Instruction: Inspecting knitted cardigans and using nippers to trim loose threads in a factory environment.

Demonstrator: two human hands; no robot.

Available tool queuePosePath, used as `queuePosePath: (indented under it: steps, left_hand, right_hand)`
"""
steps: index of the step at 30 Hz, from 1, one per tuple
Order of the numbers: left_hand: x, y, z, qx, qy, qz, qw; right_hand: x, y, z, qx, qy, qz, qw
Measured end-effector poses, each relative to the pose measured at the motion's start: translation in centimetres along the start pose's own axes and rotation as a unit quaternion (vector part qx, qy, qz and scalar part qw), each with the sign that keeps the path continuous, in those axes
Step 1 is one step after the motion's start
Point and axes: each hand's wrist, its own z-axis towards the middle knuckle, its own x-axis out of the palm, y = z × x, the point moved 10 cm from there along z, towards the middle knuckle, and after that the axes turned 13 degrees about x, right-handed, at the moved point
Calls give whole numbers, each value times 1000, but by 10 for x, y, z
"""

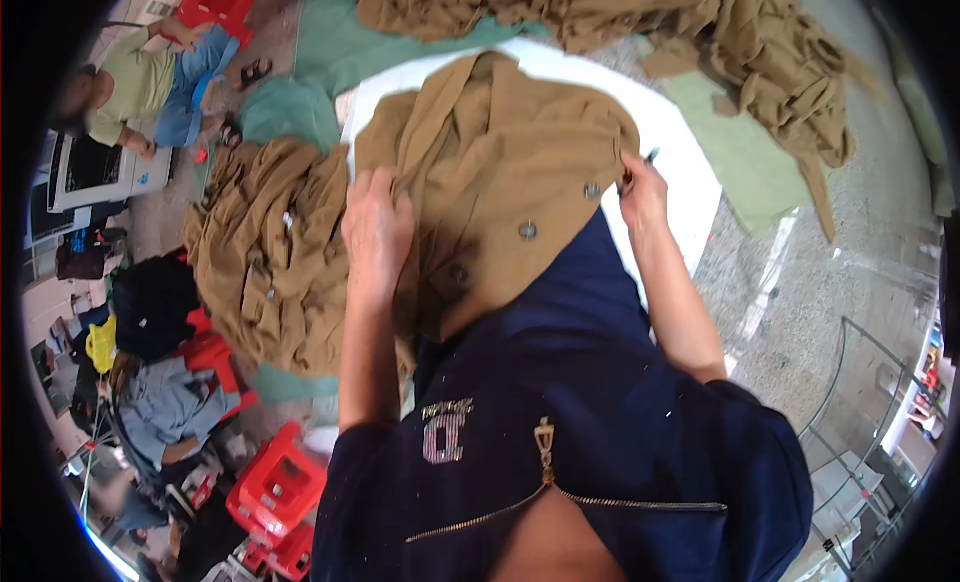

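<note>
A brown coat [520,147] with large dark buttons lies spread over my lap and a white tabletop [685,172]. My left hand [378,227] is closed on the coat's left side, the fingers pinching a fold of cloth. At the opposite edge, near a button, my right hand [645,194] grips the coat between thumb and fingers. Something small and dark pokes out by that hand; its kind is too small to make out. A heap of brown garments [275,252] lies just left of my left forearm.
More brown garments [790,72] are piled beyond the tabletop, on green cloth [750,147]. At the far left a person in a light green shirt [130,87] sits low. Red plastic stools [275,487] stand at the lower left. A thin metal frame [830,392] is at the right.
</note>
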Motion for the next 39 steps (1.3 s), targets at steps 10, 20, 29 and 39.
queuePosePath:
  steps: [10,20,29,39]
  left_hand:
    - [20,22,-12,-30,5,-74,997]
    - [33,20,-11,19,6,42,999]
    - [28,73,-27,-224,-140,-446,855]
    - [11,3,-30,-148,7,-686,713]
  right_hand:
    - [83,227,-162,-540,61,-30,839]
    - [248,39,-213,-374,461,-489,640]
    - [238,-39,-227,-311,525,-639,469]
    - [288,-53,-191,-248,512,-576,588]
